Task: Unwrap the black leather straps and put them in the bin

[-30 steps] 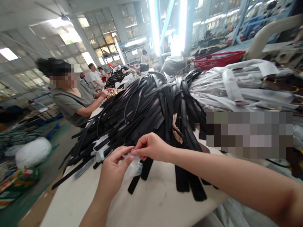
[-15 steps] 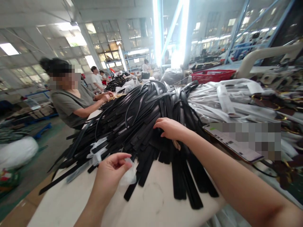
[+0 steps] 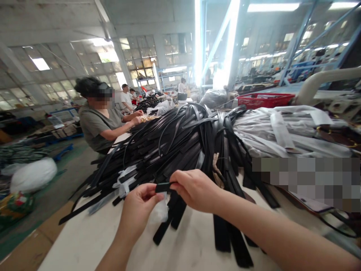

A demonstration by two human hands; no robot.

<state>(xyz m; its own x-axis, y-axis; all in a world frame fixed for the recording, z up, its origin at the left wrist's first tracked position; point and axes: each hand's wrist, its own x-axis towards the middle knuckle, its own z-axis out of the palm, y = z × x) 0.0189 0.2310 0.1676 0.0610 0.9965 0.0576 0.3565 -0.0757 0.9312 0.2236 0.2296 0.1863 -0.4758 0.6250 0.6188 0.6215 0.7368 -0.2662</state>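
A big heap of black straps (image 3: 180,146) lies across the white table (image 3: 93,237). My right hand (image 3: 194,188) pinches the end of one black strap (image 3: 163,187) and holds it just in front of the heap. My left hand (image 3: 138,210) is closed round a small clear plastic bag (image 3: 159,211), its fingertips close to the strap end. Both hands meet above the table's near part.
To the right lies a pile of straps wrapped in clear plastic (image 3: 284,131), with a red basket (image 3: 265,99) behind. A seated person in a grey shirt (image 3: 97,124) works at the table's left side. White sacks (image 3: 32,175) lie on the floor at left.
My right hand has come back from the heap with one black strap end and brought it to my left hand, which still holds the clear bag.
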